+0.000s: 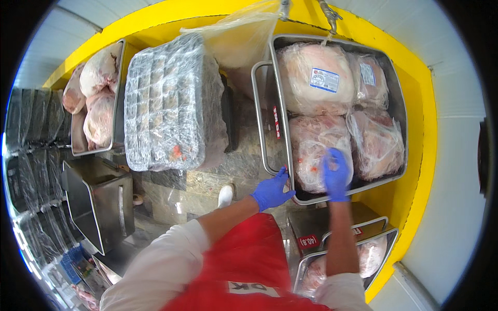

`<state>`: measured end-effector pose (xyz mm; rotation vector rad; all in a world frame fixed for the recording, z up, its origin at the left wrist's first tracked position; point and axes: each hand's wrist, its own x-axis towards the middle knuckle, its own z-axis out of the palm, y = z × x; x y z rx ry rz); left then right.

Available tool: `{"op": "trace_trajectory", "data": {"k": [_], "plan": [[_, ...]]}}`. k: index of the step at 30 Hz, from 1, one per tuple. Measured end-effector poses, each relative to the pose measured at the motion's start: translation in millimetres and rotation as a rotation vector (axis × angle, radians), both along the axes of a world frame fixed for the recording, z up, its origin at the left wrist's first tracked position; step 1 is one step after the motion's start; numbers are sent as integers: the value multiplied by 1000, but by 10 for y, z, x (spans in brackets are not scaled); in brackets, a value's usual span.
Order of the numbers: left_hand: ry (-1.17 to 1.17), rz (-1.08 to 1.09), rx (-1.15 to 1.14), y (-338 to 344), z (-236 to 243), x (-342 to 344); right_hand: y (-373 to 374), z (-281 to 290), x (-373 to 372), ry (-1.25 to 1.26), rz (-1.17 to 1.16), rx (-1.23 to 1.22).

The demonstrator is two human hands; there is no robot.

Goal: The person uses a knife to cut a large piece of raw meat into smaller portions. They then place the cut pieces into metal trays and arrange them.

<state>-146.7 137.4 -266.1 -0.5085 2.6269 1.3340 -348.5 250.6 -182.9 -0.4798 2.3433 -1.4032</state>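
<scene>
My right hand (336,175), in a blue glove, is over a plastic-wrapped piece of meat (317,144) in a large metal bin (401,111). Its fingers are curled toward the thumb; what they pinch, if anything, I cannot make out. My left hand (273,191), also gloved in blue, is at the bin's near left corner, beside the lower end of its bar handle (258,111). Thumb and fingers spread apart there; whether they grip the rim is unclear. Three more wrapped pieces share the bin, two with labels, including the pale one (306,62) at far left.
A film-wrapped stack of crates (163,103) stands left of the bin. Beyond it, another metal bin (119,98) holds meat pieces. A deep metal cart (111,202) is at lower left. Below my right arm is another meat-filled bin (392,239). A tap (330,14) hangs above.
</scene>
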Motion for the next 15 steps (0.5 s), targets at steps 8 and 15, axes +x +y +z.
{"op": "trace_trajectory", "data": {"k": [8, 15], "plan": [[-301, 320, 76, -535, 710, 1638, -1745, -1125, 1222, -33, -28, 462], [-659, 467, -163, -669, 660, 3706, -1545, -1728, 919, -562, 159, 302]]}}
